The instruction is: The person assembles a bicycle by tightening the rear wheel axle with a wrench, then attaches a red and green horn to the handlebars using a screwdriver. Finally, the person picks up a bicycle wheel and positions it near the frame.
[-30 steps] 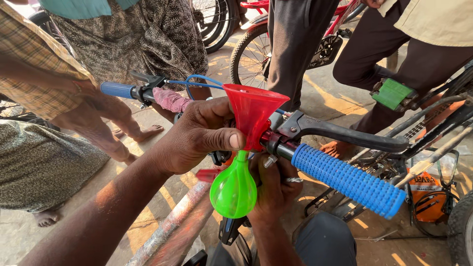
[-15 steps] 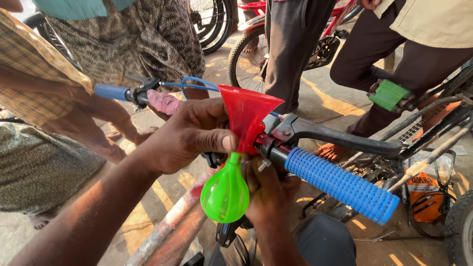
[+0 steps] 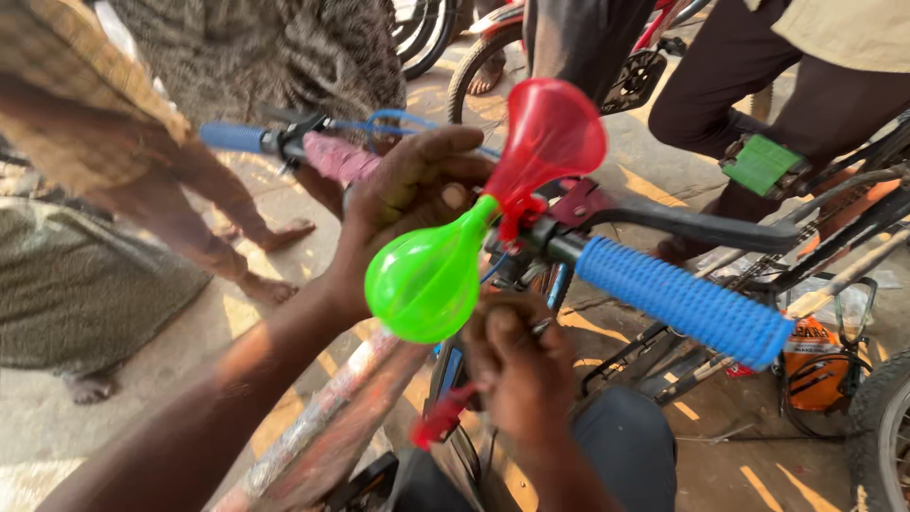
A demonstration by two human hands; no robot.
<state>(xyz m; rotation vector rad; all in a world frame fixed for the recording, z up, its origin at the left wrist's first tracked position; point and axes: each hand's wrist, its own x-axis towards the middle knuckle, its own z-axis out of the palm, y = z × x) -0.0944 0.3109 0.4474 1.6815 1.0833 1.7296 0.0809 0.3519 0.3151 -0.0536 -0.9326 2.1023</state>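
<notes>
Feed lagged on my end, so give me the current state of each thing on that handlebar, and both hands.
Bicycle horn: on the handlebar, red bell tilted up.
Green squeeze bulb: round, not squashed.
Blue handlebar grip: seated on the bar end.
Brake lever: at rest, away from grip.
Left hand: wrapped around the bar behind the horn.
Right hand: below the horn clamp, fingers curled.

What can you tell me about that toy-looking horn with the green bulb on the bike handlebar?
The bicycle horn looks like glossy plastic: a translucent red trumpet bell pointing up and away, joined to a bright green squeeze bulb that hangs toward the camera. It sits tilted at a red clamp on the handlebar, just inboard of the blue ribbed grip and black brake lever. The left hand holds it at the neck; the right hand works just beneath it.
</notes>
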